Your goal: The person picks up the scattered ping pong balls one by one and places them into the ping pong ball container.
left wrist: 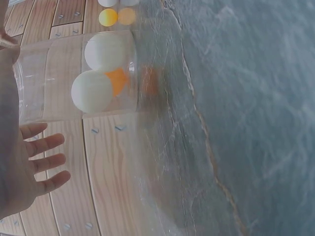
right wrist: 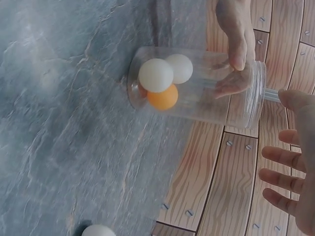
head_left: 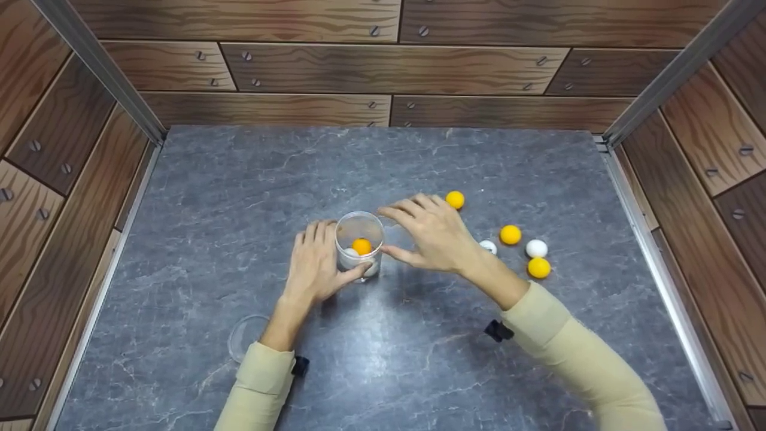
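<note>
A clear plastic jar stands upright on the table with an orange ball and two white balls at its bottom. My left hand holds the jar from the left, its thumb across the near side and the fingers along the far left. At the right of the rim is my right hand, thumb and fingers spread apart with nothing between them. Behind its wrist a white ball is partly hidden, and an orange ball lies just beyond its knuckles.
Right of my right hand, two orange balls and a white ball lie loose. A clear round lid rests beside my left forearm, partly covered by it. Wood-patterned walls border the grey marbled table.
</note>
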`<state>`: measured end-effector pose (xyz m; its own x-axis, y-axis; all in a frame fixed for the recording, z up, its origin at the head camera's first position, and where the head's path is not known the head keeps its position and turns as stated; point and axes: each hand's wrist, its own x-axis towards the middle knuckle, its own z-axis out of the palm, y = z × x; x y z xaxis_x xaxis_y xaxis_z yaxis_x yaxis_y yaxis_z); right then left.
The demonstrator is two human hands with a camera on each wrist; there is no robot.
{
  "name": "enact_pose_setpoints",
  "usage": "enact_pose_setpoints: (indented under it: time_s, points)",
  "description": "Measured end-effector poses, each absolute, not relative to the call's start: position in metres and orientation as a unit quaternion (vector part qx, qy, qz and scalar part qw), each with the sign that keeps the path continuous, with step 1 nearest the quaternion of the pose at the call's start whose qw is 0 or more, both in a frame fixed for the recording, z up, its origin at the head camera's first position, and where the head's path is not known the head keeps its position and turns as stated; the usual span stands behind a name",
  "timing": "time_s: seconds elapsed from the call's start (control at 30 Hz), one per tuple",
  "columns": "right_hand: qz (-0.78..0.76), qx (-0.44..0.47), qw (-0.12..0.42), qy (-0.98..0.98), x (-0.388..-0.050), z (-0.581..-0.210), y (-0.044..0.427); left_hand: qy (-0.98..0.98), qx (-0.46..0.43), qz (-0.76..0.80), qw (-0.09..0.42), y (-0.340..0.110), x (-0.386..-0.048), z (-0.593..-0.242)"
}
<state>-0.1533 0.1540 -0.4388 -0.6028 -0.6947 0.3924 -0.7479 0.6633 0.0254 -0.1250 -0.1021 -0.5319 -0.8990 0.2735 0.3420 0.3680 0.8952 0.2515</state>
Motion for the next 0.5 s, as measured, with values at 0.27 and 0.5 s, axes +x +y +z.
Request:
enact_pose_setpoints:
  time_s: [0.27,0.5]
  points:
    - [0.071,0.393,0.177,-0.899,-0.151,-0.441,0.173,-0.963,-0.165,-0.155,0.149,-0.102,-0.125,-0.531]
    - [0.071,0.380,0.156,-0.909,-0.146,-0.445,0.193,-0.963,-0.166,-0.158,0.141,-0.102,-0.125,-0.530]
